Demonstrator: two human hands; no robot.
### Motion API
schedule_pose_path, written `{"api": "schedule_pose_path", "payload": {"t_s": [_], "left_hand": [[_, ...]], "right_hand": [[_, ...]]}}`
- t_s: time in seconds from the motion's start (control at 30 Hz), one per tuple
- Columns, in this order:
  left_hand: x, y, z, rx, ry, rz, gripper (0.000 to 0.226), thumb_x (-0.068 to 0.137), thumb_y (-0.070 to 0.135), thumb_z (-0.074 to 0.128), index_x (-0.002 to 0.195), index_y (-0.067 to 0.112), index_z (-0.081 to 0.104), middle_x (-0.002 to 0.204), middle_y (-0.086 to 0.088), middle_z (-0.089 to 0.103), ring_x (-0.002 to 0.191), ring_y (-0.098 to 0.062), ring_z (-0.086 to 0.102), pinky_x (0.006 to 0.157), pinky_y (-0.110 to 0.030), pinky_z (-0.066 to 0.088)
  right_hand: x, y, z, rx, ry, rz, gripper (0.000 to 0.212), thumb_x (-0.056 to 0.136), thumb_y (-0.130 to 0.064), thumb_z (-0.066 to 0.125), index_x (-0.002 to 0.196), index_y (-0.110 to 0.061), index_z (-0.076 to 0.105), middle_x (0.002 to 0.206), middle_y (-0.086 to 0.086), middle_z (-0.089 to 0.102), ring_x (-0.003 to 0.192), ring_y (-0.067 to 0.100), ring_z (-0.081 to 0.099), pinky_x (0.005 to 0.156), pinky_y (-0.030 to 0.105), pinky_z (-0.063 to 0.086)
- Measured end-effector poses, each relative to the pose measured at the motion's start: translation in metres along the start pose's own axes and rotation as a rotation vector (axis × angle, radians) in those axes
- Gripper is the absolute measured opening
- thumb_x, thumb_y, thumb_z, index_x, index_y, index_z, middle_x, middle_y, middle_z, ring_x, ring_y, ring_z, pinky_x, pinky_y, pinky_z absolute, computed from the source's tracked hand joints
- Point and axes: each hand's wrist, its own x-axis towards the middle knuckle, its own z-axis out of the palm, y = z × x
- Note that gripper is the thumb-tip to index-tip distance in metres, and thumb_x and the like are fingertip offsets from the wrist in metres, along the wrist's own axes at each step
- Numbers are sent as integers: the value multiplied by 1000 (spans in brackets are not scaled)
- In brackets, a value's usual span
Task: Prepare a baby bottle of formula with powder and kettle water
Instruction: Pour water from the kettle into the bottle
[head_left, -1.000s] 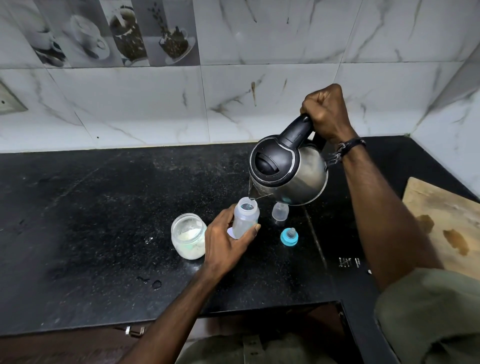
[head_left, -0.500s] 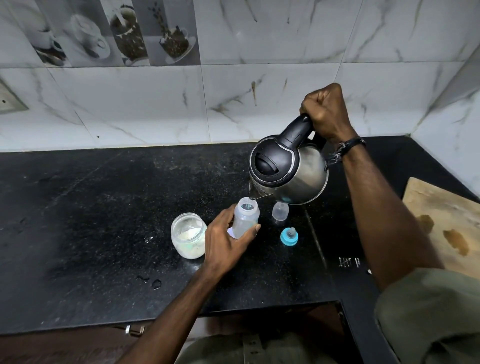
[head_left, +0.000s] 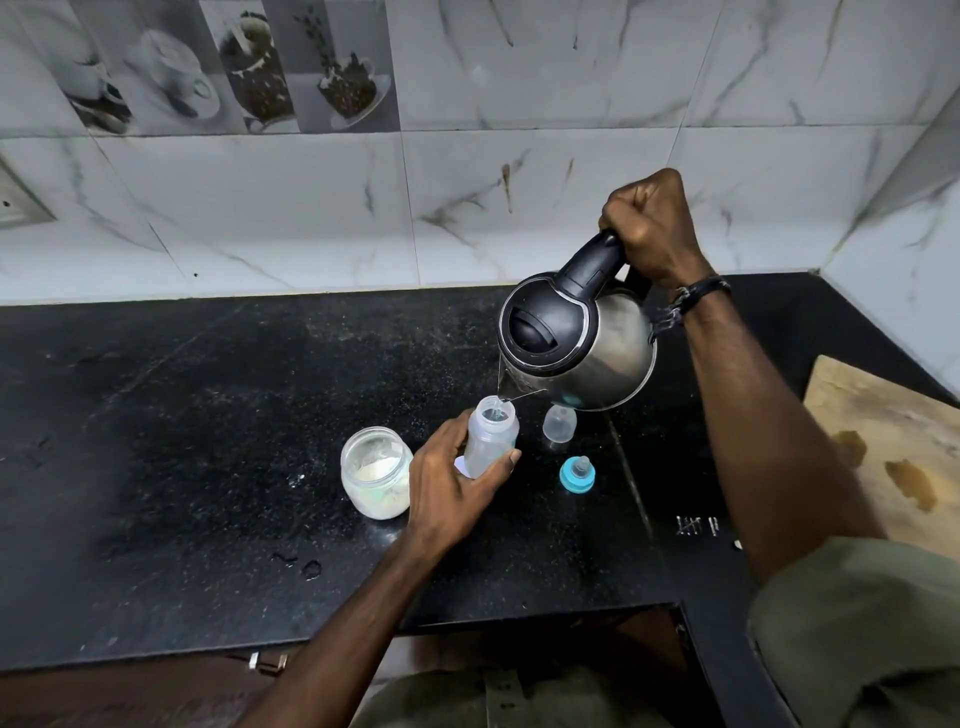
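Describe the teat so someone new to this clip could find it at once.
Start at the black counter and find the tilted steel kettle. Just below it, right of the bottle, two small pieces lie apart. The teat is the nearer one, set in a blue ring; the clear cap behind it has no colour.

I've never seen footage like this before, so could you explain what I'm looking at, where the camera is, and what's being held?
No machine here: a person wears a camera on the head, looking down at a black counter. The right hand tilts a steel kettle, pouring water into an open baby bottle steadied by the left hand. On the counter stand a glass jar of white powder, a clear cap and a blue teat ring. A wooden board lies at the right.
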Motion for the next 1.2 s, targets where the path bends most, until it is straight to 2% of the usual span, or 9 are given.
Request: {"api": "schedule_pose_path", "payload": {"t_s": [0.13,0.4,0.6,0.93,1.0,1.13,1.2], "left_hand": [[0,1,0,-3,1,6,55,80,50,79,127,24,69,114,12,72,105,-1,67,88,-25,55],[0,1,-1,-1,-4,4,52,81,49,80,125,24,69,111,12,72,102,-3,67,86,-30,56],[0,1,-2,-4,0,2,55,80,49,80,127,23,69,113,11,73,104,-3,67,87,-28,56],[-2,1,0,-24,9,4,56,80,47,81,128,20,69,115,10,73,106,-5,68,87,-36,58],[-2,1,0,-24,10,3,56,80,47,81,128,20,69,116,9,73,106,-6,69,87,-37,58],[-2,1,0,-24,10,4,57,81,47,82,129,21,69,117,10,73,108,-5,68,88,-36,58],[-1,2,0,-21,7,2,57,80,48,81,129,20,69,117,9,73,107,-6,69,88,-37,58]], "right_hand": [[0,0,1,-4,-3,-5,35,68,-15,48,47,10,36,55,9,30,56,23,24,50,40,15],[-1,-1,1,8,-5,-9,31,68,-13,48,45,2,34,55,8,30,57,22,23,51,40,15],[0,-2,0,10,-2,-18,34,67,-16,48,46,7,35,55,9,30,57,22,24,51,41,15],[1,0,1,25,-6,-6,39,62,-27,47,46,7,37,53,10,31,55,21,25,46,41,19],[1,0,1,23,-4,-5,35,62,-26,47,45,3,37,52,10,31,54,21,25,47,39,18],[0,-4,1,31,9,2,26,62,-26,47,38,-22,38,52,5,31,53,17,25,50,29,17],[0,-5,1,39,6,12,29,62,-26,48,35,-22,40,52,3,32,53,15,24,51,28,16]]}}
